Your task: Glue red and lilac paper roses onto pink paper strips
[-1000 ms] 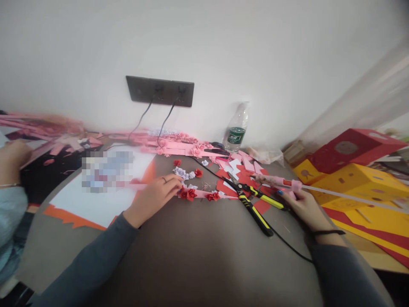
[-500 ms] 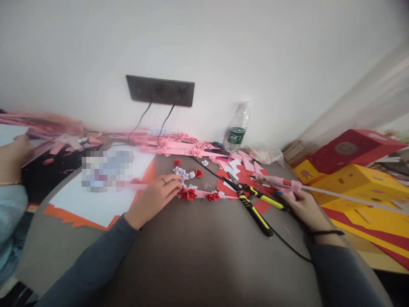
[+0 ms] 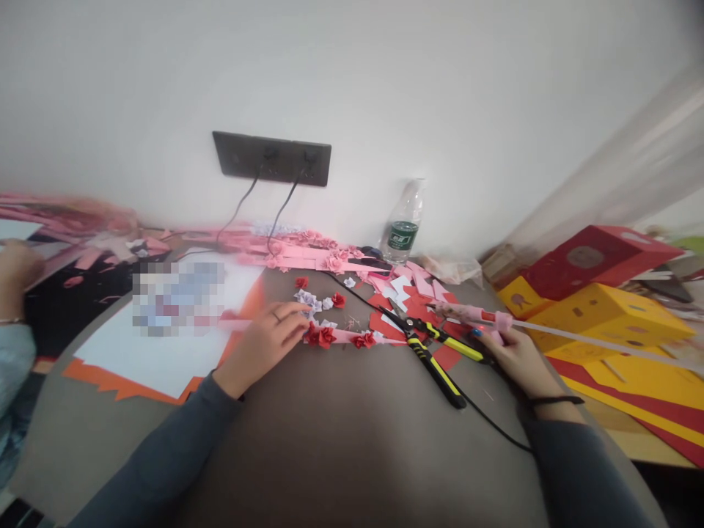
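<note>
My left hand [image 3: 267,337] bends its fingers over a long pink paper strip [image 3: 349,336] at its red flowers and grips it; the thumb is mostly hidden. Red paper flowers [image 3: 325,336] and pale lilac ones sit along this strip. Just beyond my fingertips lie loose lilac paper flowers [image 3: 309,299] and a red paper flower [image 3: 338,300]. In my right hand [image 3: 514,352] is a pink hot glue gun [image 3: 467,314], its nozzle pointing left and a long glue stick [image 3: 577,339] out of its back. Black-and-yellow pliers [image 3: 434,370] lie below the gun.
Red, white and pink paper scraps [image 3: 415,286] are strewn near the nozzle. A plastic bottle [image 3: 404,224] stands by the wall. White paper sheets [image 3: 165,370] lie left, near a co-worker's hand [image 3: 19,275]. Yellow [image 3: 610,323] and red boxes [image 3: 599,260] stand right.
The view has shifted slightly. Both my hands keep nearly the same place, the left at the strip and the right around the glue gun. The co-worker's hand has slipped further left in view.
</note>
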Action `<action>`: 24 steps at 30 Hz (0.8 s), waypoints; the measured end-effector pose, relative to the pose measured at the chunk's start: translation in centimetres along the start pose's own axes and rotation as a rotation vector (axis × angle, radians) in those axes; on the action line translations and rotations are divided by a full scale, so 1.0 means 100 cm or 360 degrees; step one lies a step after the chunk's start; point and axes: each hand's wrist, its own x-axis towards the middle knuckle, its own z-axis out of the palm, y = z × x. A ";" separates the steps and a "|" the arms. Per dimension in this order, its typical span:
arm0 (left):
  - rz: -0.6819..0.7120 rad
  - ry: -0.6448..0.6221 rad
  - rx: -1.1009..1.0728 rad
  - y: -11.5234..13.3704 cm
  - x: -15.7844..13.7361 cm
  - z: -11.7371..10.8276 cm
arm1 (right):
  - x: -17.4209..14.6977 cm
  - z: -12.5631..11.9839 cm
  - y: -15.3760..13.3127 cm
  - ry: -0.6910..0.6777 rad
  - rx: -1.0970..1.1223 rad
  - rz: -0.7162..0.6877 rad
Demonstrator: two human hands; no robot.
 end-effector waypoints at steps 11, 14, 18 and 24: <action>0.0041 0.0080 -0.0039 -0.004 -0.004 0.005 | -0.001 -0.001 -0.008 -0.0004 0.0072 0.0065; 0.0039 0.0092 -0.0063 -0.003 -0.004 0.005 | -0.001 -0.001 -0.004 0.0008 0.0053 0.0043; 0.0002 0.0096 -0.0094 -0.003 -0.005 0.005 | 0.001 0.001 0.005 -0.0006 0.0065 -0.0010; -0.0072 0.0086 -0.0154 -0.006 -0.010 0.008 | 0.004 0.002 0.013 0.0024 0.0035 -0.0056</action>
